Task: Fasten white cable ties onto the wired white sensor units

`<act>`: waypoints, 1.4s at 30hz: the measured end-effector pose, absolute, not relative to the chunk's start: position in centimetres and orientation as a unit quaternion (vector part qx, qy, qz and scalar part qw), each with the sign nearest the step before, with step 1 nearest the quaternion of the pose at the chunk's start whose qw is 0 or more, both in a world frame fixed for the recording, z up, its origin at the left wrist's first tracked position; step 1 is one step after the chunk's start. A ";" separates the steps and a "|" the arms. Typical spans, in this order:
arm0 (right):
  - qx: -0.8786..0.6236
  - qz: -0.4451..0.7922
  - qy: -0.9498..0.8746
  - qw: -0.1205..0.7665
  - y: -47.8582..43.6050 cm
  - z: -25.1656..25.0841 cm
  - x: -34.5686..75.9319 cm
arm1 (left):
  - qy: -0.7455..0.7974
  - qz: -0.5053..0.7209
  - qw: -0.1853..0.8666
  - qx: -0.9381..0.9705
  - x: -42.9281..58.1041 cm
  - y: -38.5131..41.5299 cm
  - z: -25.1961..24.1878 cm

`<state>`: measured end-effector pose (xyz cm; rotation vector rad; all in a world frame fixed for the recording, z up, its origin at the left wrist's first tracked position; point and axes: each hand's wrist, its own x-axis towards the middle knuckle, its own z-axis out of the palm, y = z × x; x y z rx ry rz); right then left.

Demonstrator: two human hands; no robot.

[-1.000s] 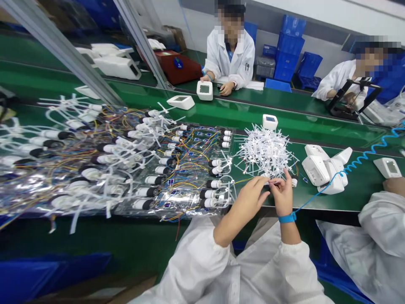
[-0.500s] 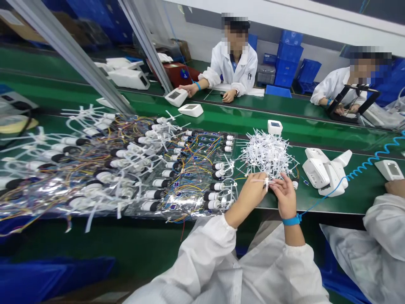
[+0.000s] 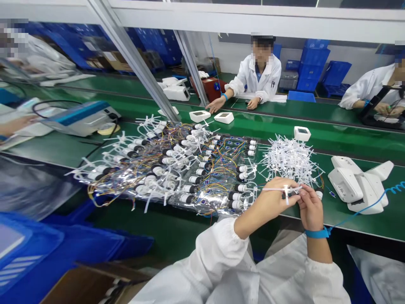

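Observation:
My left hand point(image 3: 276, 197) is closed in a pinch on a thin white cable tie point(image 3: 286, 194), whose strap lies across the back of the fingers. My right hand point(image 3: 311, 207), with a blue wrist strap point(image 3: 317, 233), pinches the other end; the fingertips of both hands almost meet. Just beyond them lies a heap of white cable ties point(image 3: 289, 158) on the green bench. To the left, rows of white-and-black cylindrical parts point(image 3: 191, 188) with coloured wires lie on clear plastic, many with white ties on them.
White device housings point(image 3: 344, 183) are stacked at the right, by a coiled blue cord point(image 3: 394, 188). Another white device point(image 3: 301, 133) stands behind the heap. Across the green belt sits a co-worker point(image 3: 259, 71). A metal post point(image 3: 136, 59) slants down at the left.
My view has swung left, so the bench appears shifted right. Both hands still grip the tie. The co-worker opposite has let go of a white device, which now lies on the belt.

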<state>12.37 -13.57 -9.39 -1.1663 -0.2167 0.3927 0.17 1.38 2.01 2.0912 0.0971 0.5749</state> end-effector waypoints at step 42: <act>-0.533 0.226 -0.103 0.809 -13.5 -9.2 11.7 | 0.041 0.065 0.117 0.990 0.1 15.3 8.2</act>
